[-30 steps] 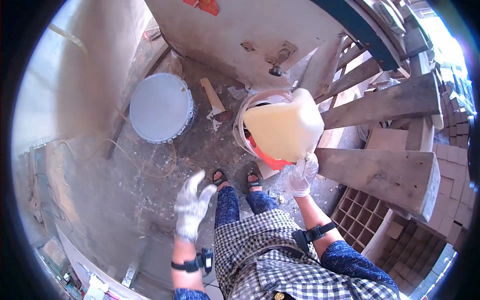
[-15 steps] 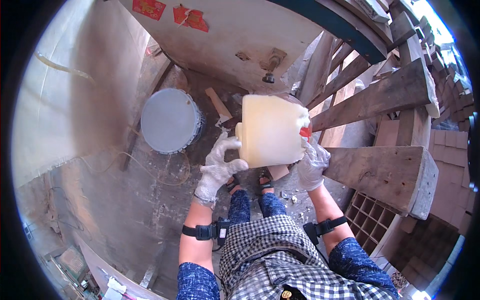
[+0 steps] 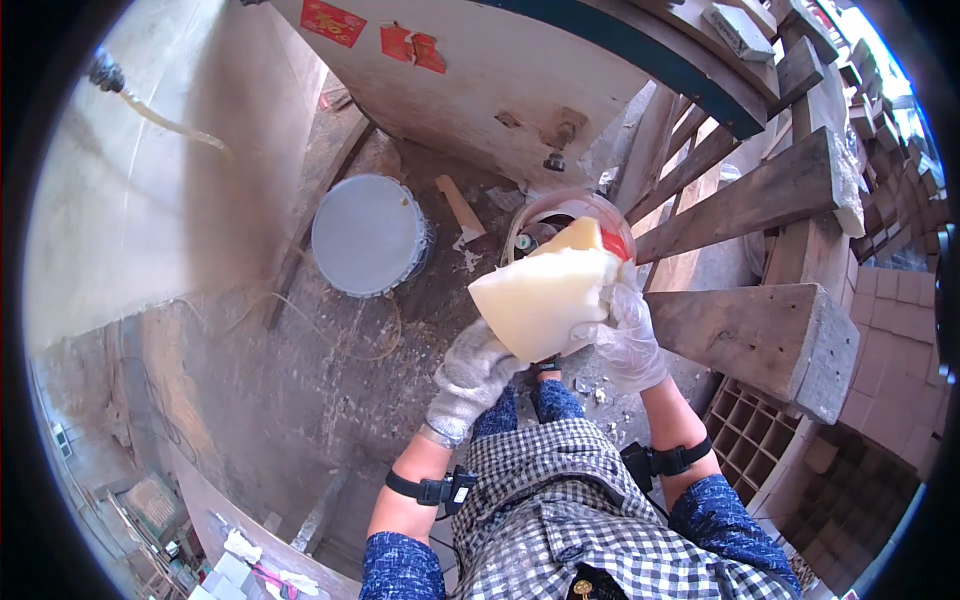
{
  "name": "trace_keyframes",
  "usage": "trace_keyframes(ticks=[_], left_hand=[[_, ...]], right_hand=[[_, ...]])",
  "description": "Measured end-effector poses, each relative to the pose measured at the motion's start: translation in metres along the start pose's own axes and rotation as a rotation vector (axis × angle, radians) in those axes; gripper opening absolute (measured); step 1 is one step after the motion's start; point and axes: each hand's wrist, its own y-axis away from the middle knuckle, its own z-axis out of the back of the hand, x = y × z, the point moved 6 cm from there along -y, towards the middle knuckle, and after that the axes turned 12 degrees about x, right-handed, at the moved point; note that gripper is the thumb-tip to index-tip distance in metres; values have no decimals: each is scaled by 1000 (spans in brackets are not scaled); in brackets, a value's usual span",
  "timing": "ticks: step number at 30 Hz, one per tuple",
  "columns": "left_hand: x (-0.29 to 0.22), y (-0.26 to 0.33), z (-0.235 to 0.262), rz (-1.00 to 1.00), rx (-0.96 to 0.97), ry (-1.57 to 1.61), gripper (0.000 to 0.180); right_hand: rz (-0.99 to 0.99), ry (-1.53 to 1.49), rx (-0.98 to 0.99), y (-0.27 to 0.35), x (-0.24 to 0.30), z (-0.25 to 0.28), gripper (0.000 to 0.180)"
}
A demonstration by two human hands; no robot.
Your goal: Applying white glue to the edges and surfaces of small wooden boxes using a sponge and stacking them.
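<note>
I hold a cream plastic jug point(image 3: 548, 296) with a red cap in both gloved hands, tipped so its capped end points down toward a red bucket point(image 3: 560, 212) on the ground. My left hand point(image 3: 472, 376) supports the jug's lower corner from beneath. My right hand point(image 3: 626, 336) grips its right side. The jug hides most of the bucket's opening, and what is inside cannot be made out.
A round grey bucket lid or drum point(image 3: 368, 234) stands on the dirt floor to the left. A wooden offcut point(image 3: 459, 207) lies beside it. Thick wooden beams point(image 3: 760, 340) run along the right, with stacked bricks point(image 3: 900, 310) beyond. A plastered wall point(image 3: 150, 190) rises at left.
One second ago only my right hand held the jug. My left hand came up under it, and the jug has tilted over toward the red bucket.
</note>
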Motion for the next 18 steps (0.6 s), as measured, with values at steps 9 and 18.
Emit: trace_keyframes(ticks=[9, 18], left_hand=[[-116, 6, 89, -174, 4, -476, 104], [-113, 24, 75, 46, -45, -42, 47]], right_hand=[[421, 473, 165, -11, 117, -3, 17], [252, 272, 491, -16, 144, 7, 51]])
